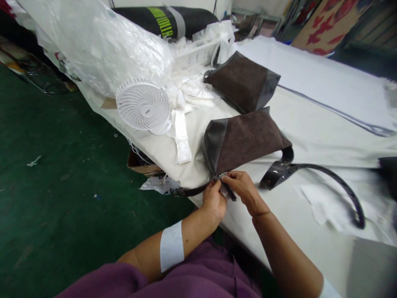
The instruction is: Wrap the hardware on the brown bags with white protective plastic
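A dark brown suede handbag (248,142) with black leather-like end panels lies on the table's near edge, its strap (328,171) curving off to the right. At the bag's near corner, my left hand (214,200) is closed on the strap end, which runs left to a buckle hanging past the edge. My right hand (243,188) pinches at the same corner, the fingertips of both hands almost touching. What lies between the right fingertips is too small to make out. A short dark strip hangs between the hands. Behind lies a second similar bag (243,80).
A white fan (144,105) stands left of the bag, with white paper strips (182,138) beside it. Clear plastic wrap (108,49), a white basket (198,54) and a black roll (186,20) lie farther back. White sheets (325,78) are stacked right. A cardboard box (142,165) sits below the edge.
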A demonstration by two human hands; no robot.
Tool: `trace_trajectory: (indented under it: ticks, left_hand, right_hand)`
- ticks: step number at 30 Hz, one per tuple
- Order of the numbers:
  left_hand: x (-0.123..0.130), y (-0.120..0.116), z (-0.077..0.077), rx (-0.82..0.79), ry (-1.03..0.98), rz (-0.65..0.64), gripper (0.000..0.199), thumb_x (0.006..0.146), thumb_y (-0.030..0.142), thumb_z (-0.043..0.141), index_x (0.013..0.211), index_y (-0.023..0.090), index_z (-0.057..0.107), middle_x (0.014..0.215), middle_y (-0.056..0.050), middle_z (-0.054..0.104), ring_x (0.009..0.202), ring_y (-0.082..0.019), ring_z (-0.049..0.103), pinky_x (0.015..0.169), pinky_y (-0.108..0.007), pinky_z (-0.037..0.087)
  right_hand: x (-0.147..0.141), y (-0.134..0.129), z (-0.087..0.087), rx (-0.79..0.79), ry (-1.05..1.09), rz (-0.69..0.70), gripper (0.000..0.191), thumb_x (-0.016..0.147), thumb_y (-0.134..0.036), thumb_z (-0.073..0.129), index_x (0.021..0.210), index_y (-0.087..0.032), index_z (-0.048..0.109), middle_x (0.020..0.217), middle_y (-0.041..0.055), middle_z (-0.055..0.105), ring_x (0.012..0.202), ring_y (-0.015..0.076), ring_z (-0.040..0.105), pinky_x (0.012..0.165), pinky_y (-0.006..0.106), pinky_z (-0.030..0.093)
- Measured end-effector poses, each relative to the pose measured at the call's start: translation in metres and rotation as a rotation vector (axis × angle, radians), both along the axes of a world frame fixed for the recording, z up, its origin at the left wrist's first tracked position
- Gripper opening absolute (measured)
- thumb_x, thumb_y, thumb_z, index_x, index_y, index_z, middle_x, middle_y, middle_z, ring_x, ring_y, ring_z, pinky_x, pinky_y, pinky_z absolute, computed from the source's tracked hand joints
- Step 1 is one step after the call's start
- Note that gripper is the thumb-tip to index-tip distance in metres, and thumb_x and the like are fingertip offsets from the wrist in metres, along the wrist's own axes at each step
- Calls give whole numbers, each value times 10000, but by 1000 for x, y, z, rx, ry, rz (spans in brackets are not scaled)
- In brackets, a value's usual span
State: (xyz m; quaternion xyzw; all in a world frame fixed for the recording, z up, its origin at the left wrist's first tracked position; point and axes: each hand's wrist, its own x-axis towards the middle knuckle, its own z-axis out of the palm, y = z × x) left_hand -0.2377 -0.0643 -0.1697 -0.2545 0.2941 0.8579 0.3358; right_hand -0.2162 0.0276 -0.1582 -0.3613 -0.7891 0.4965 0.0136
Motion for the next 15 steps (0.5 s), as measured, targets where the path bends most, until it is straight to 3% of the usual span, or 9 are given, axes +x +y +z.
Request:
trace_trajectory:
  ticks: [4, 7, 9, 13, 15]
  left_hand:
    - [-2, -6, 5, 26, -96, -71, 135, 687, 117, 629, 796, 176, 575, 796, -26, 640, 771, -145, 618, 740, -275, 473]
    - [-3, -8, 9, 39, -70, -85, 178, 648, 59, 619, 788, 164, 582, 784, -22, 635, 735, -130, 611, 716, -255, 464]
    - [-4, -7, 9, 50, -59, -79, 185, 643, 61, 626, 790, 163, 580, 797, -22, 635, 737, -131, 607, 714, -261, 463]
    - [-9, -2, 7, 22, -80, -85, 168, 674, 132, 652, 802, 186, 557, 812, -11, 624, 716, -140, 591, 647, -276, 450]
    - [-11, 1, 6, -41, -90, -100, 164, 680, 150, 652, 804, 192, 554, 790, 0, 610, 678, -131, 573, 610, -267, 429]
  right_hand:
    - [-1, -6, -6, -103, 66, -184, 243, 670, -396, 607, 606, -165, 563, 492, -24, 467, 447, 98, 377, 404, 231, 268]
    - [-2, -7, -6, -112, 94, -209, 233, 693, -389, 575, 611, -172, 548, 491, -30, 448, 444, 100, 366, 411, 232, 269]
    - [-3, -6, -3, 55, 81, -123, 229, 711, -370, 551, 593, -174, 557, 501, -20, 470, 470, 109, 394, 448, 236, 288]
    - [-9, -2, 11, 538, 49, 130, 204, 732, -288, 514, 587, -175, 602, 599, 20, 558, 590, 139, 478, 568, 260, 329]
    - [-10, 0, 17, 585, 44, 160, 205, 743, -278, 506, 604, -176, 617, 618, 23, 575, 608, 142, 497, 589, 263, 337]
